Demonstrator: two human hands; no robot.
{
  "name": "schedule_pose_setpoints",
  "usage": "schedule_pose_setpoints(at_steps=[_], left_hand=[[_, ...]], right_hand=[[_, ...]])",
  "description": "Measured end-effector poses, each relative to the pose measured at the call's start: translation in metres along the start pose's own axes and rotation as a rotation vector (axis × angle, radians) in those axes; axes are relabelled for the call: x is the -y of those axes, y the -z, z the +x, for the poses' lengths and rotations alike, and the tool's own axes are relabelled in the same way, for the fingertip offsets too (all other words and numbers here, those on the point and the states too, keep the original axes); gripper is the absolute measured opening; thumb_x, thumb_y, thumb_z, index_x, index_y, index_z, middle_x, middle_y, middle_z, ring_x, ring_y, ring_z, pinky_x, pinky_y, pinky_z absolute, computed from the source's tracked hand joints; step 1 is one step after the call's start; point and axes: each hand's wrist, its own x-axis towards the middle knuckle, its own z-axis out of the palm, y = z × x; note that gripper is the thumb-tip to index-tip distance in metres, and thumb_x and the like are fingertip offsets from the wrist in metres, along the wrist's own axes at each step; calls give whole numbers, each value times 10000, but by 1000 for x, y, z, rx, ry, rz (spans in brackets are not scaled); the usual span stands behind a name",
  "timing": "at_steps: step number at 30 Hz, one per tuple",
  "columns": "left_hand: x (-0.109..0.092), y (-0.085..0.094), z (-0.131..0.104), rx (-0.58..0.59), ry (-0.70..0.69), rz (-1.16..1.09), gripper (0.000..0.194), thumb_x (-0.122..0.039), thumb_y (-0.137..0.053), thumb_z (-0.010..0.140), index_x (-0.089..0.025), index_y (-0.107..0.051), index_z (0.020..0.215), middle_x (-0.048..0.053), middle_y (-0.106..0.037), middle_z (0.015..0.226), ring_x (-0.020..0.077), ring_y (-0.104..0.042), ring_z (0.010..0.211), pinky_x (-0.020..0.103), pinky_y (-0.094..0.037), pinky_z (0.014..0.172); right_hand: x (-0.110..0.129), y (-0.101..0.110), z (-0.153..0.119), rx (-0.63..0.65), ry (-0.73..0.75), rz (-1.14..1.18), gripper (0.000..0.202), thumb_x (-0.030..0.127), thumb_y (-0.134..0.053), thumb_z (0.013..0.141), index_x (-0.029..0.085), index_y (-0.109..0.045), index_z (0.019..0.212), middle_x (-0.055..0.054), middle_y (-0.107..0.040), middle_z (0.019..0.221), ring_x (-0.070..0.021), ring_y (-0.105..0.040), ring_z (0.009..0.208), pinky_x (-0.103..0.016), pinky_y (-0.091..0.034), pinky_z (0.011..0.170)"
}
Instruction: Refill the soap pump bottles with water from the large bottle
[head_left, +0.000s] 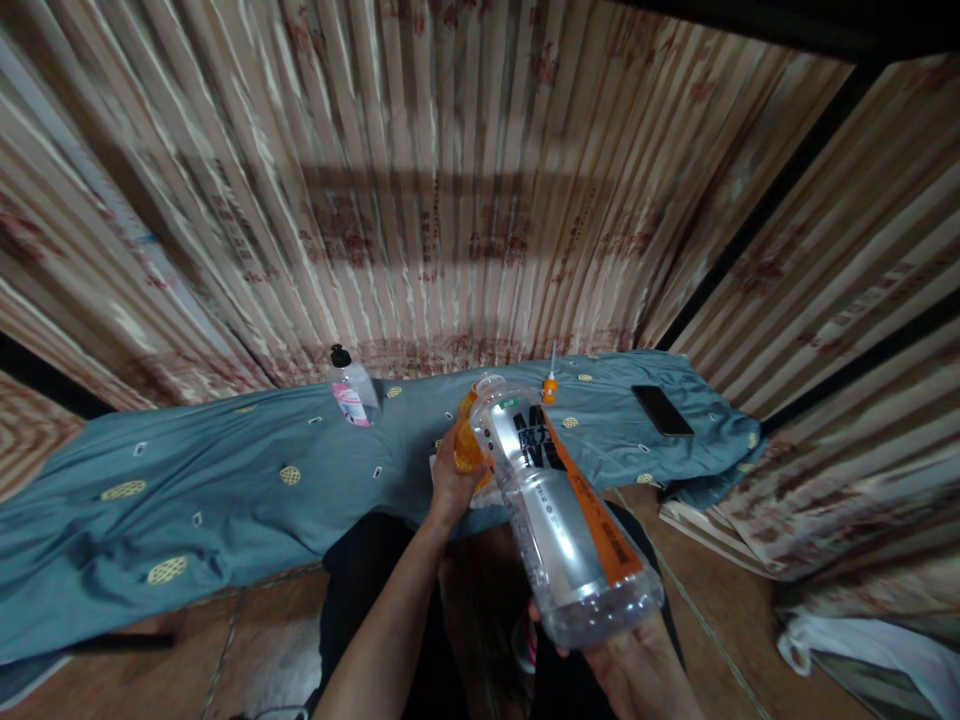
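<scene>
A large clear bottle (551, 510) with a silver, black and orange label is tilted, its neck toward the upper left and its base toward me. My right hand (626, 660) is closed around its underside near the base. Beside the bottle's neck, my left hand (452, 480) grips an orange bottle (469, 440), partly hidden behind the clear one. The two bottles' mouths are close together; whether they touch I cannot tell. Something white lies beneath my left hand. An orange pump top (550, 388) with a thin tube stands on the cloth behind them.
A teal patterned cloth (247, 480) covers the long narrow surface. A clear bottle with a black top and pink label (352, 390) stands at the left. A black phone (662, 410) lies at the right. Striped curtains (480, 200) hang behind, and black poles stand at the sides.
</scene>
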Motion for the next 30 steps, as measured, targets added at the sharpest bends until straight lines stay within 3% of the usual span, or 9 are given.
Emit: schedule_pose_setpoints(at_steps=[24, 30], left_hand=[[11, -1, 1, 0, -18, -12, 590, -169, -727, 621, -186, -577, 1191, 89, -682, 1150, 268, -606, 1144, 448, -446, 1040], [9, -2, 2, -17, -13, -19, 599, -149, -740, 602, -212, -591, 1179, 59, -684, 1136, 255, -608, 1126, 426, -458, 1022]], right_hand=[[-3, 10, 4, 99, 22, -19, 398, 512, -908, 582, 233, -746, 815, -43, -749, 700, -237, -695, 647, -348, -564, 577], [2, 4, 1, 38, 1, -15, 410, 523, -916, 560, 231, -741, 787, -42, -741, 669, -228, -692, 637, -348, -569, 598]])
